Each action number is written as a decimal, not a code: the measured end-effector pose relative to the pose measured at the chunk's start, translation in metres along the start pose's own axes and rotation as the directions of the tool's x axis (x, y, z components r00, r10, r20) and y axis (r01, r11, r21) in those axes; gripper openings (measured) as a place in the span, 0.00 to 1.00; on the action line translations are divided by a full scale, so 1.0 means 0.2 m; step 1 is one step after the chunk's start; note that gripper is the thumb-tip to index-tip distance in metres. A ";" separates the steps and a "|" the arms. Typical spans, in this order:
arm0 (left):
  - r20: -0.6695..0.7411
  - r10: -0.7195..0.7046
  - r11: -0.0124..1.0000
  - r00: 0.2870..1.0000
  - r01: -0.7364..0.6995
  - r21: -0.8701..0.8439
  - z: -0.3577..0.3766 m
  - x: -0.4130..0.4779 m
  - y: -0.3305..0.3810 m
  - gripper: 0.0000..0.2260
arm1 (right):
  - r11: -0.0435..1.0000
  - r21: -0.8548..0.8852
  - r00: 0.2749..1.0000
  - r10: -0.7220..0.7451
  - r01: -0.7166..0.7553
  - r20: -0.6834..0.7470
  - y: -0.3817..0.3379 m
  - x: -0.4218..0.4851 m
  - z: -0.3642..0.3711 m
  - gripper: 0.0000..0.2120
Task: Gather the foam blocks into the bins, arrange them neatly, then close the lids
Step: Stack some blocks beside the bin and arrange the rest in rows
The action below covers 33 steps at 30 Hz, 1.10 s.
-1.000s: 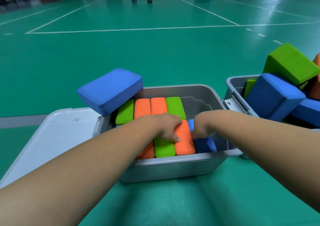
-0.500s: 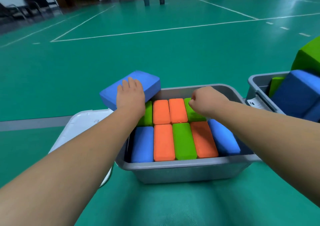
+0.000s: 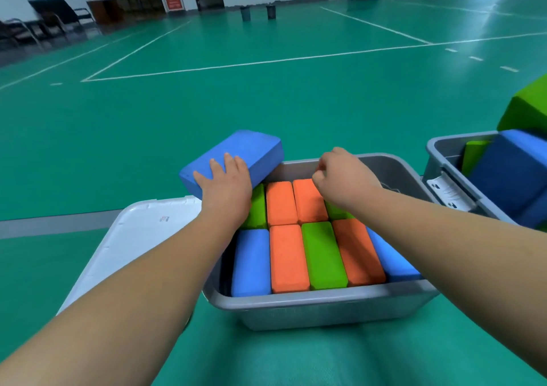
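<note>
Where the green floor (image 3: 266, 95) lies nearest the camera, a grey bin (image 3: 319, 308) is seen with its lid off, and a white lid (image 3: 142, 237) is laid flat on the floor just beside its left wall. Foam blocks are packed inside the bin in two rows, each block set with its long axis running from the near wall toward the far wall. Along the near row, from left to right, a blue block (image 3: 251, 263), an orange block (image 3: 288, 258), a green block (image 3: 324, 255), a second orange block (image 3: 358, 252) and a second blue block (image 3: 390, 260) are placed side by side and touching. Behind them, a green far-row block (image 3: 257, 208) and two orange far-row blocks (image 3: 281, 202) are lined up the same way, with another green one partly hidden under the right forearm. The left hand (image 3: 226, 186) is laid flat, fingers spread, on a large blue block (image 3: 245, 152) that is propped tilted across the bin's far left corner, its long axis pointing away and to the right; it is pressed rather than gripped. The right hand (image 3: 340, 175) is loosely clenched over the far row, and whether anything is pinched in it cannot be told. Further right, a second grey bin (image 3: 441, 155) is piled untidily with blue and green blocks.
</note>
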<state>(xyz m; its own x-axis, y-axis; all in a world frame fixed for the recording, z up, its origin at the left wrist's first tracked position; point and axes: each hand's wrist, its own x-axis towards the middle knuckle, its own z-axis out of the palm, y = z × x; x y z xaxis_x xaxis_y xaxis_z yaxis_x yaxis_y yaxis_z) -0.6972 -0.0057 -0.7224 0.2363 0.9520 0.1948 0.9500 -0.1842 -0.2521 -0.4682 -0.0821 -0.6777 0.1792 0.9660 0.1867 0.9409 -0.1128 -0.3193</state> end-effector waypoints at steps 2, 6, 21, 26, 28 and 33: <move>-0.020 0.042 0.997 0.999 -0.043 -0.069 -0.04 0.00 0.04 0.38 | 0.996 0.080 0.998 0.033 -0.028 -0.058 0.01 0.01 -0.01 0.19; -0.129 0.185 0.959 0.974 -0.207 -0.193 -0.17 -0.04 0.22 0.42 | 0.937 0.327 0.961 0.194 -0.121 -0.199 0.05 0.03 -0.06 0.36; 0.024 0.597 0.753 0.802 -0.549 -0.364 -0.13 -0.19 0.77 0.39 | 0.929 0.365 0.828 0.252 -0.062 -0.501 0.47 -0.03 -0.38 0.29; 0.280 0.668 0.738 0.689 -0.565 -0.370 -0.06 -0.24 0.80 0.38 | 0.962 0.266 0.871 0.180 -0.059 -0.457 0.56 -0.06 -0.34 0.31; 0.303 0.662 0.744 0.686 -0.554 -0.374 -0.09 -0.24 0.81 0.38 | 0.969 0.242 0.884 0.144 -0.036 -0.446 0.57 -0.06 -0.31 0.31; 0.364 0.633 0.771 0.683 -0.516 -0.372 -0.13 -0.23 0.83 0.39 | 0.980 0.195 0.892 0.048 0.045 -0.449 0.57 -0.05 -0.23 0.31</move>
<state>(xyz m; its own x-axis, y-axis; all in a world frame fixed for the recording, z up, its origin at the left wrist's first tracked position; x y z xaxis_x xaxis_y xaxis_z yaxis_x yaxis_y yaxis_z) -0.5453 -0.0856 -0.7478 0.6886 0.6225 -0.3721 0.6865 -0.7248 0.0580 -0.3500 -0.1148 -0.6726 0.3343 0.7518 0.5683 0.8739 -0.0216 -0.4856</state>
